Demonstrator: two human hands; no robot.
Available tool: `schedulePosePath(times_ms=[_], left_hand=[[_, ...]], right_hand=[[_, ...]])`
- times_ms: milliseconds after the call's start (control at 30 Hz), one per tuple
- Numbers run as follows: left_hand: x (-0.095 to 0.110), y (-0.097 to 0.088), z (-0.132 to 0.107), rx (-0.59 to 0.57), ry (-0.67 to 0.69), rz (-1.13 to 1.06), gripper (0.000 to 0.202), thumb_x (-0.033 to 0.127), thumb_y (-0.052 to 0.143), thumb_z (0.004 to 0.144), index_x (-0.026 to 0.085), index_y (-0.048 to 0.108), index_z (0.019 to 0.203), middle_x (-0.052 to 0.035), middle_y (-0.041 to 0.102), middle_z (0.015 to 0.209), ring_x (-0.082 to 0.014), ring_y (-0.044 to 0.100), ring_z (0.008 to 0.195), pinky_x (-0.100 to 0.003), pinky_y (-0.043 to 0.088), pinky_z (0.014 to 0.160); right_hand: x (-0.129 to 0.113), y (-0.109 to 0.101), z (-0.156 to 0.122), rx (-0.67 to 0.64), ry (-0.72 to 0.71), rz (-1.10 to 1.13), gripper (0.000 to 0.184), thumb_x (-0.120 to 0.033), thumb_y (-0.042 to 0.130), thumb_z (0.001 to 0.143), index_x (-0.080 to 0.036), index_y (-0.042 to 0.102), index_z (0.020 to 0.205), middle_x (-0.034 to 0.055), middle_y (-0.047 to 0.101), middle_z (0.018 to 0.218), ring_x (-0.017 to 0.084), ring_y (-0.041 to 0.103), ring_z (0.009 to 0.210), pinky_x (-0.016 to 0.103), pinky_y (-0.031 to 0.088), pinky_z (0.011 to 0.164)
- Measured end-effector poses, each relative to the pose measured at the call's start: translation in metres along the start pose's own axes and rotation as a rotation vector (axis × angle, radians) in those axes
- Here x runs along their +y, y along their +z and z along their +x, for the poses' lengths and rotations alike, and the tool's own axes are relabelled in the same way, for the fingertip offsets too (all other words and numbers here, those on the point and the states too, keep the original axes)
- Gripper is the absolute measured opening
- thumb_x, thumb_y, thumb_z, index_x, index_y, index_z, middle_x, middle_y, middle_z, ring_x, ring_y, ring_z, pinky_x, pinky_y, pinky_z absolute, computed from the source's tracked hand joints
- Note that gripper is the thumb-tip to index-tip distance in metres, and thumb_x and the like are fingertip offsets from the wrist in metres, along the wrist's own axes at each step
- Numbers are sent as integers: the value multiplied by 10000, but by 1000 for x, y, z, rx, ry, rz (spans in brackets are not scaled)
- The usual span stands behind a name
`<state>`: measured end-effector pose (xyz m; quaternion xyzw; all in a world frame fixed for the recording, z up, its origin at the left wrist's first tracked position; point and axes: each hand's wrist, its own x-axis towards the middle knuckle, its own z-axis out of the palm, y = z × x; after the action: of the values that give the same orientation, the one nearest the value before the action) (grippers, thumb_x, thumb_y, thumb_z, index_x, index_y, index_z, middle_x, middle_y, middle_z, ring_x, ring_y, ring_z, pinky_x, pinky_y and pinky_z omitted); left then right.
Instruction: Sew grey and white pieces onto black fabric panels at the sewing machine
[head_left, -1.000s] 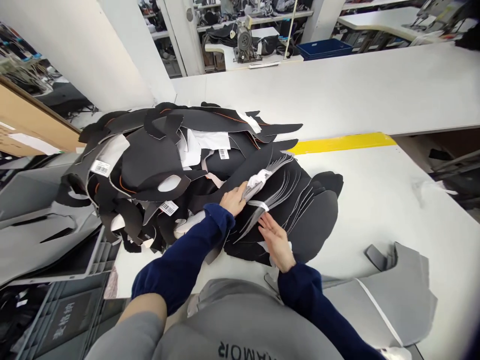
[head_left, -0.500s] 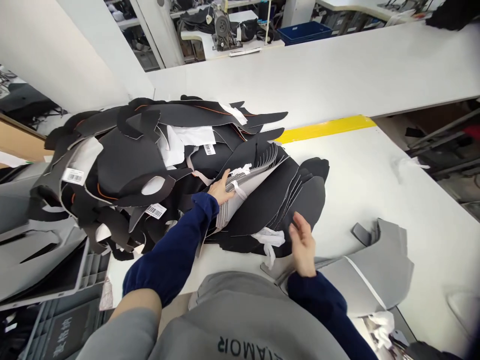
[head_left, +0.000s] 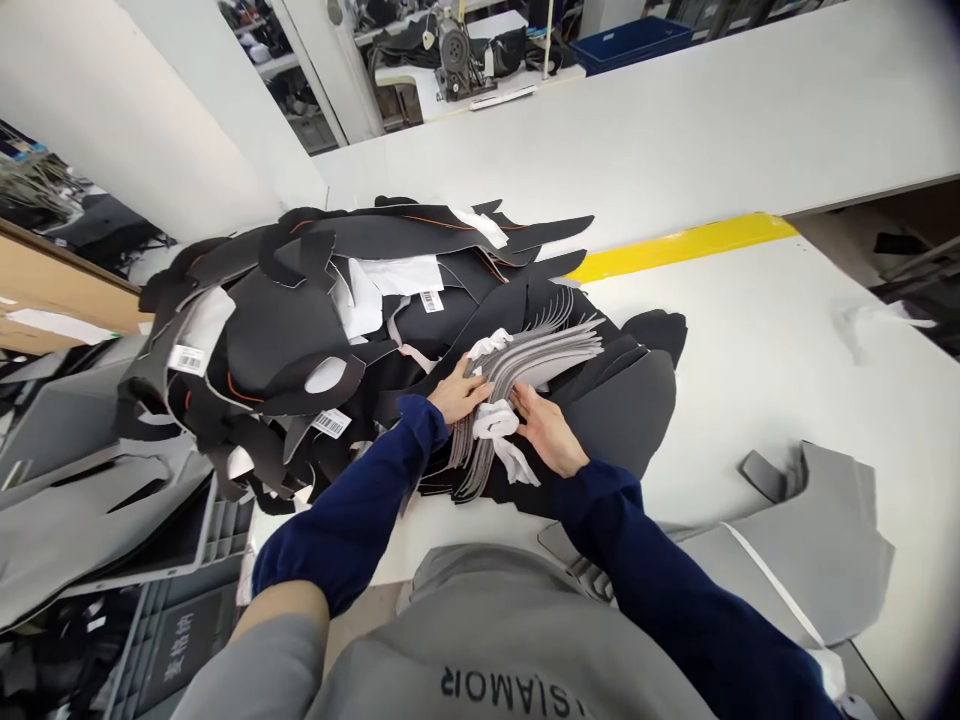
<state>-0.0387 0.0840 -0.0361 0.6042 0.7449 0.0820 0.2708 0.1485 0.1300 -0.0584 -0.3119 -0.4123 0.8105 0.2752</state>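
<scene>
The left hand [head_left: 454, 393] lies flat and open, fingers spread, on a fanned bundle [head_left: 540, 350] of thin, grey-edged cut pieces. The right hand [head_left: 550, 432], also open, presses the bundle from the other side, so it sits between the two palms with neither hand closed around it. A white tie [head_left: 495, 425] loops around the bundle just between the hands. The step in hand looks like gathering this bundle, and its fanned far end seems to call for even pressure from both hands.

Half a second earlier, the right hand was raised clear of the bundle; now both hands are on it.

The bundle rests at the near edge of a black pile [head_left: 277, 330] with barcode labels [head_left: 332, 423] on it. Beyond the pile is the white bench [head_left: 757, 340], crossed by yellow tape [head_left: 682, 245]. Right of the pile lies a grey piece [head_left: 810, 530], and left of it stands a grey bin [head_left: 172, 640]. Far past the pile stands a sewing machine [head_left: 455, 60].
</scene>
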Motion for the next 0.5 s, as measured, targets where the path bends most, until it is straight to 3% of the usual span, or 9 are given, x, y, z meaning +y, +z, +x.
schedulePosePath(times_ms=[67,133,200,267,333,400,467,500], left_hand=[[2,1,5,5,-49,-3,541,631,389,862,210,596,1132,-109,197,1505,-336,479,1210,-469,406,992],[4,4,9,21,-91,19,712,705,528,735,213,522,1249,-144,154,1515,-380,470,1207,-490,394,992],[3,7,13,52,-123,43,729,650,604,700,224,500,1282,-144,156,1514,-379,503,1169,-485,401,985],[-2,9,16,83,-136,53,603,552,602,736,215,546,1234,-125,199,1503,-353,522,1154,-454,411,989],[-10,10,19,105,-129,37,528,490,595,749,200,583,1190,-112,247,1483,-330,504,1184,-416,411,1005],[-18,11,22,123,-108,3,510,469,594,749,196,595,1181,-103,270,1471,-318,470,1227,-393,399,1026],[-23,12,25,134,-94,-26,507,452,597,747,200,598,1187,-102,274,1469,-318,446,1250,-400,382,1043],[-24,13,25,139,-93,-38,503,442,599,746,201,600,1187,-102,272,1471,-322,437,1258,-409,372,1050]], right_hand=[[-1,4,9,-42,19,-21,525,-619,506,821,-257,608,1187,36,486,1374,263,413,1298,454,514,912],[-1,8,12,-51,20,-58,584,-671,488,802,-246,613,1183,52,489,1371,276,431,1283,470,502,920],[-2,7,2,-66,-15,-135,565,-657,517,795,-246,627,1166,62,523,1338,282,471,1246,479,483,943],[-4,-6,-19,-27,-157,-306,448,-560,552,824,-253,646,1137,58,567,1288,262,504,1213,472,434,1004],[-4,-33,-52,184,-387,-544,345,-449,554,860,-264,640,1139,44,558,1297,233,474,1239,463,343,1083],[2,-72,-87,568,-557,-715,355,-405,549,867,-266,596,1191,44,481,1370,226,399,1297,471,269,1121],[17,-112,-115,879,-509,-678,472,-434,572,841,-239,521,1268,80,418,1408,247,391,1298,494,287,1102],[26,-129,-124,948,-408,-597,527,-467,579,824,-214,502,1280,106,424,1396,263,415,1277,507,306,1086]])
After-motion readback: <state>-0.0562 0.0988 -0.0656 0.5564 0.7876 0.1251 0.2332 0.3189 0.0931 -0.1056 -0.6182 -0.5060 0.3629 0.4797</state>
